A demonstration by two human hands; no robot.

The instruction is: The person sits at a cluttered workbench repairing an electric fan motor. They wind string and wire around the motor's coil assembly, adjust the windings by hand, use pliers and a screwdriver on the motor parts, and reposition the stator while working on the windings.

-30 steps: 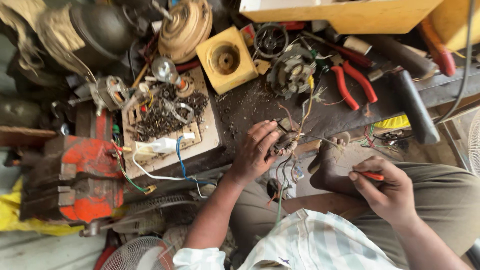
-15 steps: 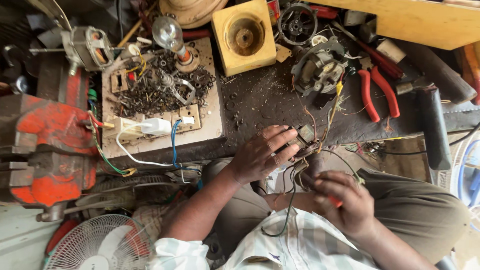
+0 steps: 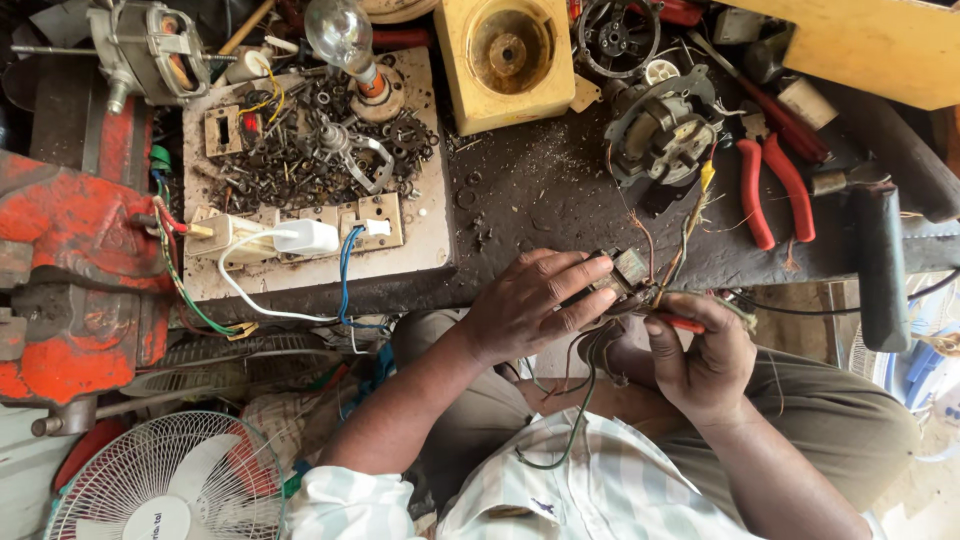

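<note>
My left hand [image 3: 530, 305] grips a small dark electrical part [image 3: 622, 272] with several thin wires hanging from it, at the front edge of the dirty workbench [image 3: 545, 195]. My right hand [image 3: 700, 355] sits right beside it and pinches a slim red-handled tool [image 3: 682, 323] whose tip points at the part. Wires run from the part up to a grey fan motor [image 3: 662, 130] on the bench and down over my lap.
Red-handled pliers [image 3: 775, 190] lie right of the motor. A yellow housing [image 3: 505, 55], a board with switches, a bulb and loose screws [image 3: 310, 160], a red vise [image 3: 75, 260] and a white fan [image 3: 170, 480] surround me.
My right hand has come up from my lap with the red-handled tool and closed in beside my left hand. The view has shifted down the bench.
</note>
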